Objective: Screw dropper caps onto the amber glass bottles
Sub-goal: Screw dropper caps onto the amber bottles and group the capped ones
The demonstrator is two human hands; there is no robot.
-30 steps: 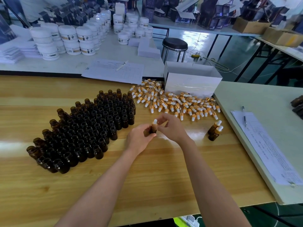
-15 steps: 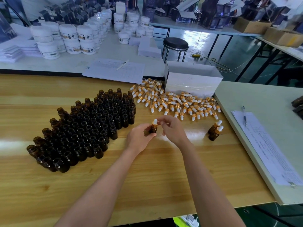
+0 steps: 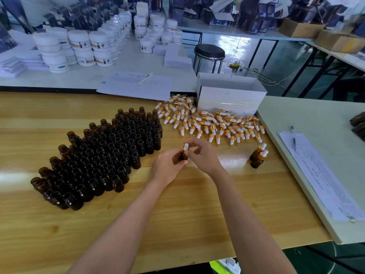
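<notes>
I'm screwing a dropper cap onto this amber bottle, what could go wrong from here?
One: the right hand pinches the white-bulbed gold dropper cap while the left hand grips the small amber glass bottle, so it might cross-thread or slip. Two: the crowd of open amber bottles stands close to the left hand; a nudge could topple several.

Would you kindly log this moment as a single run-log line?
left hand: grips amber bottle | right hand: pinches dropper cap on its neck | capped bottles: two, at right
</notes>
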